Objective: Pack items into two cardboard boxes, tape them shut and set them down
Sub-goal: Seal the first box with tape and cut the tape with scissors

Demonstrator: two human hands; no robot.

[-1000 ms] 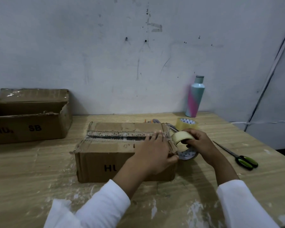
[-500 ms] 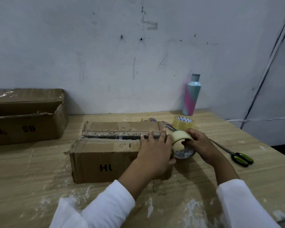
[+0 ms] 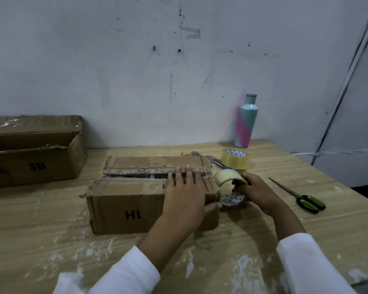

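Left hand (image 3: 185, 196) edged slightly leftward along top of closed cardboard box (image 3: 123, 200) since half a second ago; fingers flat, spread over centre seam, thumb against right end. Far left, open cardboard box (image 3: 36, 164) near wall, flap raised. Closed cardboard box sits mid-table (image 3: 40, 230). Just beside its right end, right hand (image 3: 257, 192) grips tape roll (image 3: 226, 177), fingers curled round it. Spare tape roll (image 3: 235, 159) behind, bottle (image 3: 245, 124) by wall, scissors (image 3: 302, 197) lying far right.
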